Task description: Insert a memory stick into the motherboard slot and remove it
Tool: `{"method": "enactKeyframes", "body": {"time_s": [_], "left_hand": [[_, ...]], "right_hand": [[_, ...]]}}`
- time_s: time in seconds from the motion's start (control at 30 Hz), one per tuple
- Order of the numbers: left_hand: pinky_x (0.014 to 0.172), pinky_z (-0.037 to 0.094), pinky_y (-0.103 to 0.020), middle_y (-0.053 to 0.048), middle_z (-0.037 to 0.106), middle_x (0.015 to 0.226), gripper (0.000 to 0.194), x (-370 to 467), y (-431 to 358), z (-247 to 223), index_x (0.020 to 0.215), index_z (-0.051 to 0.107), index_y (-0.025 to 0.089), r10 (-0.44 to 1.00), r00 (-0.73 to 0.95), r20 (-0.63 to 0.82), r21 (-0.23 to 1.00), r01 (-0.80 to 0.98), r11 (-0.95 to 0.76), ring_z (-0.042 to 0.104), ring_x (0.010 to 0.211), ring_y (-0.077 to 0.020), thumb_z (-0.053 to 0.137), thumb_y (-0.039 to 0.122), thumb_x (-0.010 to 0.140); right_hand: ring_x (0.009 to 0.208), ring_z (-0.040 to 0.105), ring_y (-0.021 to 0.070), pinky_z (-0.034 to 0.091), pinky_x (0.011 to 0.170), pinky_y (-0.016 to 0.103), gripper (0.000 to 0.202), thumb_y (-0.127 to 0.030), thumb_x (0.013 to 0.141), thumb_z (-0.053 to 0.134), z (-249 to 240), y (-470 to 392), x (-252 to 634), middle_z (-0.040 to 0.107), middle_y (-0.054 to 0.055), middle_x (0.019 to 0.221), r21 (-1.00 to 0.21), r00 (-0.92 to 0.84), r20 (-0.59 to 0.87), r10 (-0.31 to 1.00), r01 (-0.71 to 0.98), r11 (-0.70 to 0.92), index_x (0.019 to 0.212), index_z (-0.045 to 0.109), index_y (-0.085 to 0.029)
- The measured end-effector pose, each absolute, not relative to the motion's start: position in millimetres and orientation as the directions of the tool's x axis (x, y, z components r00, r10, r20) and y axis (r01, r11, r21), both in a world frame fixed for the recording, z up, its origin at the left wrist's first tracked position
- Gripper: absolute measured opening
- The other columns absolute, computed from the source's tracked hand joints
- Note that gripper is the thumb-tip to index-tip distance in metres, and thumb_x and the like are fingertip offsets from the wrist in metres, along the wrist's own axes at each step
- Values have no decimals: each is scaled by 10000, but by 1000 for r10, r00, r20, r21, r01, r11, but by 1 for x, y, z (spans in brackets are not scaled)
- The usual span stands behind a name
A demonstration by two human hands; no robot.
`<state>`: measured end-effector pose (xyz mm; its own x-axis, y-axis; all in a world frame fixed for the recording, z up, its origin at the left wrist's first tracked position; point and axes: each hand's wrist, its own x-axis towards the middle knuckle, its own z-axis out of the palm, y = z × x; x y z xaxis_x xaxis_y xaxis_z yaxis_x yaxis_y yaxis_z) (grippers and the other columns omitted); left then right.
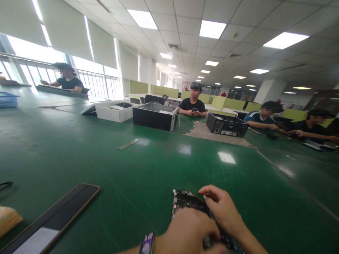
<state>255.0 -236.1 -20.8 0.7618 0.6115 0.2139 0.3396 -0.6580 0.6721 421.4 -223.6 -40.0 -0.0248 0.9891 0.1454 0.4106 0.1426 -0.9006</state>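
Observation:
A dark circuit board point(182, 199) with small pale connectors lies on the green table at the bottom centre. My left hand point(189, 229), with a watch on its wrist, is bent over the board and covers much of it; its fingertips are blurred and partly hidden. At the board's far right side is my right hand point(225, 208). Its thumb and index finger are close together beside a thin strip at the board's upper edge; whether they grip the strip is unclear.
The green table point(127, 169) bears a phone point(53, 222), a thin memory stick point(129, 144), a dark computer case point(155, 118), an open case point(226, 125) and a white case point(115, 112). A blue basket point(8, 100) stands far left. Several people sit around the table.

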Motion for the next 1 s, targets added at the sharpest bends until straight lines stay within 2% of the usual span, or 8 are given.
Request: {"method": "enactKeyframes", "body": {"time_s": [0.1,0.13,0.23,0.4,0.57,0.67,0.83,1.0], "left_hand": [[775,447,-319,-40,652,918,198,236,-207,0,949,650,220,771,565,296,542,565,-622,570,874,-207,589,282,771],[782,445,-322,-40,646,948,256,230,-199,4,996,642,223,775,553,307,486,609,-627,559,903,-214,610,281,749],[769,442,-307,-28,654,916,189,217,-183,9,938,666,235,759,593,268,375,661,-649,555,898,-205,586,271,771],[745,434,-297,-8,695,844,166,211,-172,7,830,696,240,770,609,190,359,687,-632,584,803,-180,533,258,802],[728,441,-310,-13,713,867,209,205,-162,1,833,717,251,809,571,140,337,740,-581,605,808,-195,512,274,799],[738,452,-332,-18,717,863,199,204,-158,-6,816,724,261,808,576,124,295,756,-584,609,842,-221,528,279,786],[738,461,-338,-22,714,820,182,204,-155,-14,787,729,260,816,571,91,274,773,-571,619,844,-230,548,279,772],[729,465,-323,-24,706,823,156,205,-155,-15,765,719,244,827,557,71,276,786,-553,621,826,-221,565,270,750]], "right_hand": [[827,617,191,453,763,282,156,-185,758,490,-35,-225,423,678,38,839,-828,-69,251,966,502,251,777,645,-184],[849,613,190,446,780,280,153,-184,769,486,-33,-226,422,679,40,859,-800,-86,293,952,523,294,743,637,-187],[860,605,184,433,795,275,167,-170,786,472,-29,-230,419,676,37,867,-732,-115,369,922,576,364,689,606,-194],[798,589,184,433,735,284,181,-170,767,493,-32,-229,421,662,20,841,-646,-80,369,926,694,317,867,638,-210],[823,579,212,425,763,325,184,-186,729,498,-46,-218,435,659,28,807,-581,-4,329,944,787,206,804,664,-214],[820,582,209,427,766,327,228,-160,699,476,-55,-213,443,651,30,813,-600,14,311,950,778,185,834,655,-207],[809,595,194,427,780,309,230,-166,683,466,-65,-209,448,654,24,818,-710,59,284,957,684,169,839,632,-197],[773,583,194,420,746,304,209,-166,654,467,-68,-209,448,648,23,776,-725,72,277,958,671,159,776,634,-190]]}}
